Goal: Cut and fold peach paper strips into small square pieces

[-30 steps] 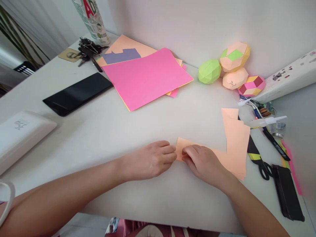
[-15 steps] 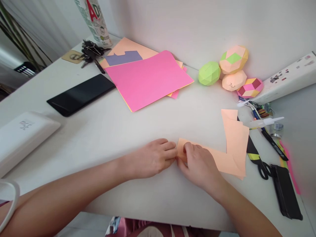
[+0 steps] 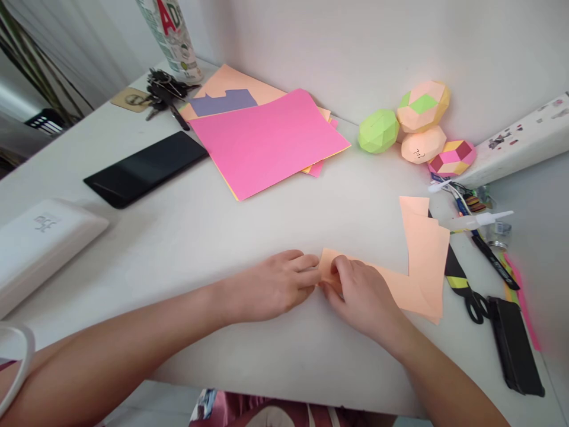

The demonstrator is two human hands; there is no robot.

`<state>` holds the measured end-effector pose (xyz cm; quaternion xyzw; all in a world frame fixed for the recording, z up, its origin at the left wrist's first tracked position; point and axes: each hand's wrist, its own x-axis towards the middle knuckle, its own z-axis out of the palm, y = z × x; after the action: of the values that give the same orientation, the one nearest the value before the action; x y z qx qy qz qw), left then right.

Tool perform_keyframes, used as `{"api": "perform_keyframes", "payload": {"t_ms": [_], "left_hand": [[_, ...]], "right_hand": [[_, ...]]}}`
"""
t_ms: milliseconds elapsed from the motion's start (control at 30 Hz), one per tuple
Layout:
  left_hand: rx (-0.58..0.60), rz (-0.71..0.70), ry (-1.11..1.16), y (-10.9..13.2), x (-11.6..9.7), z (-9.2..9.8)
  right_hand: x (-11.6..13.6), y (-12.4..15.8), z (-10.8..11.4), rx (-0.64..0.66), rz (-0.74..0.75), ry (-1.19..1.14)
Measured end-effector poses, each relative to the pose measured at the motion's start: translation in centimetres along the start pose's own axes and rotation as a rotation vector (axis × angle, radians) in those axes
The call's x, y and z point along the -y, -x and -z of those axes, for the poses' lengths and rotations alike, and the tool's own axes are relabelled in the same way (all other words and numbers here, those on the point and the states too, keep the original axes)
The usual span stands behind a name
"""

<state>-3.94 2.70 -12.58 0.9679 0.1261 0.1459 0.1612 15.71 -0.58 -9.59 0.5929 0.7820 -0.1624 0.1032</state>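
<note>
Peach paper strip (image 3: pixel 400 290) lies near and right of centre on the white table (image 3: pixel 213 231) in my head view, reaching right to the peach sheets (image 3: pixel 427 249). My right hand (image 3: pixel 367 296) rests over its left part, thumb and forefinger curled close; whether they pinch it, I cannot tell. My left hand (image 3: pixel 280 284) sits just beside its left end, fingers together, their grip hidden. Scissors (image 3: pixel 457 283) lie right, a pink sheet (image 3: pixel 271 145) far.

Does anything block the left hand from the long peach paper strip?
Nothing visible: the left hand is at the left end of the peach paper strip; the right hand covers part of it.
</note>
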Motion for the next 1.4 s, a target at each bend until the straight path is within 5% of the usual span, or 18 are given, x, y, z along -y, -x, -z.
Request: {"api": "perform_keyframes", "payload": {"t_ms": [1133, 1400], "left_hand": [[0.012, 0.034, 0.144, 0.02, 0.17, -0.41], [0.015, -0.016, 0.015, 0.22, 0.41, -0.5]], "right_hand": [[-0.28, -0.46, 0.29, 0.055, 0.03, 0.009], [-0.43, -0.46, 0.14, 0.049, 0.033, -0.005]]}}
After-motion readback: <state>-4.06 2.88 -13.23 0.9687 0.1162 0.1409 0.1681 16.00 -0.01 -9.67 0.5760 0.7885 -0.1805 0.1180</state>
